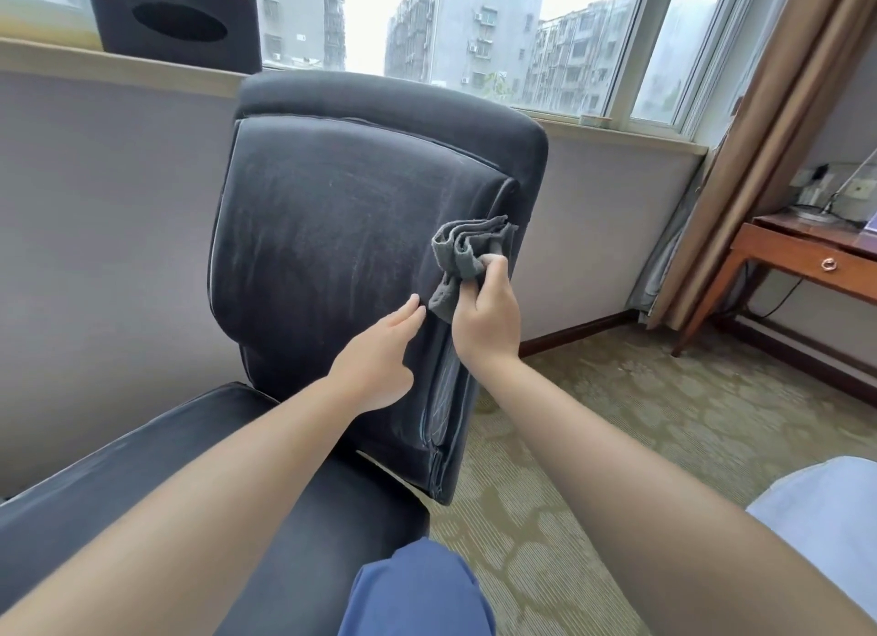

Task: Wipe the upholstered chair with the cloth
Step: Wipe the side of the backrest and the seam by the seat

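you are mid-wipe on the chair [332, 217] backrest: your right hand [484, 317] grips the bunched cloth [467, 255] against its right edge, while your left hand [379, 355] lies flat, fingers straight, bracing the fabric. next, probably drag the cloth down that edge.

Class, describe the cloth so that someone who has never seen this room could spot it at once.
Start at the dark upholstered chair under the window. At the right edge of its backrest, the right hand grips a bunched grey cloth. It is paler than the chair's fabric and hangs in loose folds.
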{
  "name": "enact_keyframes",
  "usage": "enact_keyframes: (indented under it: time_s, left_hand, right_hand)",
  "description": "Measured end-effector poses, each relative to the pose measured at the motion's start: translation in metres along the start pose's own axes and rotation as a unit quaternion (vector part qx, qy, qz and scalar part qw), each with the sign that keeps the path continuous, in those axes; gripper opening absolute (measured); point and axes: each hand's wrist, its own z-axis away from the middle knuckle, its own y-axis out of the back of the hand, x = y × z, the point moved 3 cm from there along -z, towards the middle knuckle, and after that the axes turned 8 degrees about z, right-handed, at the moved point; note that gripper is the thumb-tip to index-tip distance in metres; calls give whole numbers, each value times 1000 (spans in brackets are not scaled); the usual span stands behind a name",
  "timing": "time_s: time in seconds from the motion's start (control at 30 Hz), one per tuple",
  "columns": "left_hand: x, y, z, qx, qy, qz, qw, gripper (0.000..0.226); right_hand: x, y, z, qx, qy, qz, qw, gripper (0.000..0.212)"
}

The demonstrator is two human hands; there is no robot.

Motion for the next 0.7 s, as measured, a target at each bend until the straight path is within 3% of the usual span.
enact_keyframes:
  time_s: [0.17,0.3,0.5,0.7]
  left_hand:
    - [1,0,-3,-6,5,6,1000,86]
    - [1,1,-4,-10,-3,-16,1000,85]
    - [5,4,-3,7,-1,-19,1000,77]
    - [9,5,-3,3,-9,-6,1000,81]
  right_hand:
    - [10,-10,16,-20,-49,1,999,6]
    - [28,-5,45,-100,-65,60,991,8]
    - [1,21,-5,-37,1,41,998,7]
    - [25,-11,36,-82,-36,60,994,7]
